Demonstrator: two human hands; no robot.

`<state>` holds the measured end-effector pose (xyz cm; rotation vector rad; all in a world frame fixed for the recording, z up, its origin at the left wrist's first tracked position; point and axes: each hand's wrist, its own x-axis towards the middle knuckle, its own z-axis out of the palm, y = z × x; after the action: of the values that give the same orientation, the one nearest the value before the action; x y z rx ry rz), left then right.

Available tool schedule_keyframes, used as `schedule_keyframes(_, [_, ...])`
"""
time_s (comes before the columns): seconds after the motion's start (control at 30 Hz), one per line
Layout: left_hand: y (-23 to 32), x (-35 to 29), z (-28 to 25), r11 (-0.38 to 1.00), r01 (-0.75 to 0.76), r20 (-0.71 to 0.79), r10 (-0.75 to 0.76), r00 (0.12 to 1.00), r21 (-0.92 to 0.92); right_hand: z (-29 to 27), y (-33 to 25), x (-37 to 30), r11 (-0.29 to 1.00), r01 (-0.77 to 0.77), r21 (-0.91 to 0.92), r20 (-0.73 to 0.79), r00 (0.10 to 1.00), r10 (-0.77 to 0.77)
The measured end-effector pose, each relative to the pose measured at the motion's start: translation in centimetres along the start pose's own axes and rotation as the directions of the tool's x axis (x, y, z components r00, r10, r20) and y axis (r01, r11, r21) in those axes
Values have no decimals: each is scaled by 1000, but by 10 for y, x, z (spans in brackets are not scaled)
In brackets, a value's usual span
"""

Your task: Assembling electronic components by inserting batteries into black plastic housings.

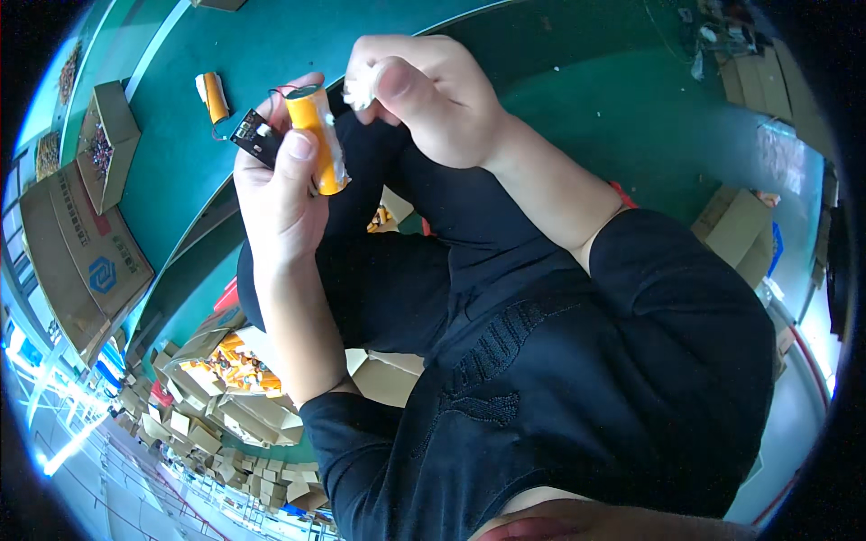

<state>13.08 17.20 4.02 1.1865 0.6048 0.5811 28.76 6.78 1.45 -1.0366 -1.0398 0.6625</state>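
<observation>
My left hand [284, 203] is closed around an orange cylindrical battery [311, 122], thumb pressed on its side. A whitish, glossy strip runs down the battery's right side. Against the fingers of the same hand sits a small black circuit board [257, 137], with thin red and dark wires near it. Just to the right, my right hand [446, 99] is pinched shut on a crumpled white scrap [359, 87], a little apart from the battery. What the scrap is made of cannot be told.
Another orange battery [215, 97] lies on the green table [271, 41], beyond my left hand. At the left edge stand an open cardboard box [126, 144] of small parts and a large carton [86, 257]. Lower left, a carton holds several orange batteries [233, 365].
</observation>
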Motion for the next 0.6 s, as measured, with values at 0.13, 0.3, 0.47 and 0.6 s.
schedule_keyframes(0.13, [-2,-1,0,999,-7,13,6,1000,35,5,0,0,1000,24,-14,-10,1000,-25])
schedule_keyframes(0.3, [-4,-1,-1,1000,16,10,-16,1000,19,15,-6,0,970,84,-228,-64,993,-101])
schedule_keyframes(0.47, [-10,1,2,995,-8,74,16,997,-101,21,11,1,865,254,-434,-159,923,-351])
schedule_keyframes(0.6, [-10,1,9,997,12,-37,-15,999,-82,16,25,7,739,390,-549,-121,838,-532])
